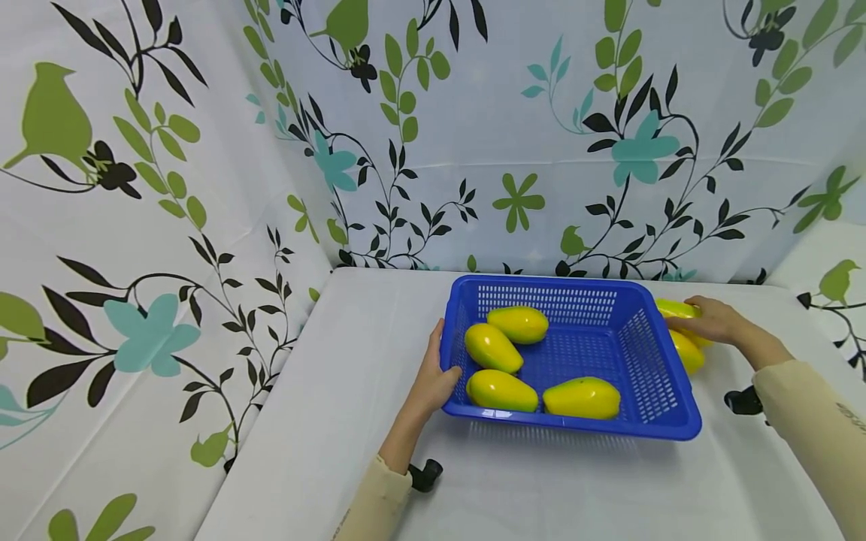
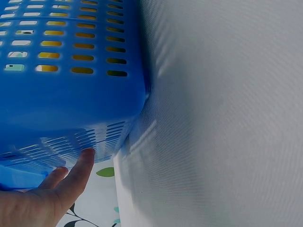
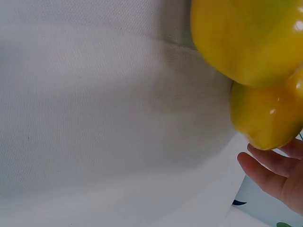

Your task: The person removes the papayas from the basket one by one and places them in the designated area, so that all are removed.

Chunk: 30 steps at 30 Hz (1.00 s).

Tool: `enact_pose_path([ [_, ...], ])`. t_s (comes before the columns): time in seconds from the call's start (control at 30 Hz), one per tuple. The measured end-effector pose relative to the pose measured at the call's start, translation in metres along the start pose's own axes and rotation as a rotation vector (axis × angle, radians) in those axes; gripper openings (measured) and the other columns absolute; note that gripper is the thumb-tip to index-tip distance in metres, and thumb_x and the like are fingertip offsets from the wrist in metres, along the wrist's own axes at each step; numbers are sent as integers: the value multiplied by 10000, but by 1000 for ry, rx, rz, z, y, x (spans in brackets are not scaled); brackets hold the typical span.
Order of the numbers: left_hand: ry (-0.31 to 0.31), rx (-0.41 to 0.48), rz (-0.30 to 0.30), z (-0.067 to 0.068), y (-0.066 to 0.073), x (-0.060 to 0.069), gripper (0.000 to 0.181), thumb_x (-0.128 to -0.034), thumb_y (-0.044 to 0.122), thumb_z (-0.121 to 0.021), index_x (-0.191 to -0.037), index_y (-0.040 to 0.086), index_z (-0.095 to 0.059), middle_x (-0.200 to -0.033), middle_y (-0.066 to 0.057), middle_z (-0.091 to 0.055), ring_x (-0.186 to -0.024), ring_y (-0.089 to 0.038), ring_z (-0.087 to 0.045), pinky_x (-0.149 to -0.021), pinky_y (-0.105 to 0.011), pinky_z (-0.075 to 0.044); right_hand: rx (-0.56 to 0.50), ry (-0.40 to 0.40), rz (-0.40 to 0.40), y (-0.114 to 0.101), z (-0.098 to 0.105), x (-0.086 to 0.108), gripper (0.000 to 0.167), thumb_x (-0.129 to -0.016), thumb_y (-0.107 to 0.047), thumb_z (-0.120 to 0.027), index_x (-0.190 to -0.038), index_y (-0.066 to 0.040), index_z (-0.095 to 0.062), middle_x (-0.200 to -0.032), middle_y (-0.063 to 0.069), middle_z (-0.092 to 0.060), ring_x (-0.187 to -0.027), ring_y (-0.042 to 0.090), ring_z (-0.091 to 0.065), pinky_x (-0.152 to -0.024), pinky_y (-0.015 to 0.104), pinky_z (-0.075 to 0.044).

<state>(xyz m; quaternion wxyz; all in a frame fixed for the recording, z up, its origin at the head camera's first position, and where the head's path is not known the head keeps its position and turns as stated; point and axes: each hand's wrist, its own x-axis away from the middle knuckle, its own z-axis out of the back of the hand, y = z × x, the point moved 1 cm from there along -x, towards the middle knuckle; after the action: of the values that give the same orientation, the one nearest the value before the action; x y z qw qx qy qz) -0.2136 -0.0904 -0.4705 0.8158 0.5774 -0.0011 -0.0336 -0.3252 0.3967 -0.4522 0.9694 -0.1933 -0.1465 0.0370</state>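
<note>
A blue plastic basket with slotted walls sits on the white-covered table, several glossy yellow mango-shaped fruits inside it. My left hand holds the basket's left side, thumb over the rim. In the left wrist view, its fingers lie along the outer wall. Beyond the basket's right side, my right hand is over more yellow fruits outside the basket. The right wrist view shows its fairly straight fingers at the end of one fruit, with a larger-looking fruit above.
A white cloth covers the table. Behind it and at the left hang patterned curtains with leaves, birds and flowers. A black device is at the left wrist and another at the right.
</note>
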Motion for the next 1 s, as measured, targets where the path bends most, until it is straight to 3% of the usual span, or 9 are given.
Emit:
enact_pose_path([
  [0.17, -3, 0, -1, 0, 0, 0, 860, -843, -5, -494, -1593, 131, -95, -1641, -92, -151, -1479, -352, -197, -1135, -606, -200, 40, 16, 27, -7, 10, 6, 895, -945, -503, -525, -1352, 254, -276, -1307, 514, -318, -1158, 646, -374, -925, 725, -380],
  [0.5, 2, -2, -13, -1, 0, -1, 857, -836, -8, -494, -1588, 95, -96, -1637, -115, -161, -1476, -362, -201, -1141, -598, -194, 88, 89, 92, -41, 32, 22, 852, -948, -478, -553, -1366, 229, -326, -1335, 494, -329, -1194, 642, -353, -928, 750, -346],
  [1.0, -7, 24, -17, 0, 3, -1, 856, -840, -19, -486, -1589, 108, -92, -1636, -119, -161, -1479, -350, -199, -1152, -578, -191, 111, 158, 235, -116, 41, 31, 811, -929, -450, -604, -1415, 154, -367, -1392, 434, -355, -1276, 599, -329, -1005, 728, -297],
])
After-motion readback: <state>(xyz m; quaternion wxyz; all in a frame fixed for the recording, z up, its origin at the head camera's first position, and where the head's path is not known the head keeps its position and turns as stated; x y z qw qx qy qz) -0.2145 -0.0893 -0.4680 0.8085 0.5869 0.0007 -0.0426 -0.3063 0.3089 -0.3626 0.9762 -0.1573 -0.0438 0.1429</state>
